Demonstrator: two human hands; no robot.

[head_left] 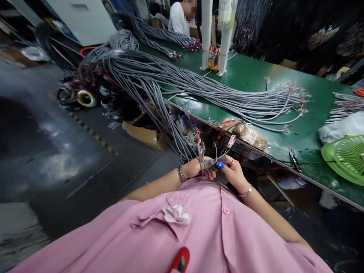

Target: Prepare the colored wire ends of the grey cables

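Close in front of my pink shirt, my left hand (196, 168) is wrapped round a grey cable (208, 164) whose end points to the right. Thin coloured wires fan out of that cable end. My right hand (232, 172) pinches at these wires, with something blue at the thumb. A pink-and-white tag or connector (231, 141) stands up just above my right fingers. Beside my left hand, another grey cable end with loose coloured wires (198, 138) rises upright. What lies between my right fingertips is too small to make out.
Long grey cables (182, 81) lie across the green table (256, 72) and hang over its edge. Pliers (294, 159) and a green fan (345, 159) are at the right. A cardboard box (145, 134) stands below. A person (179, 18) is at the far side.
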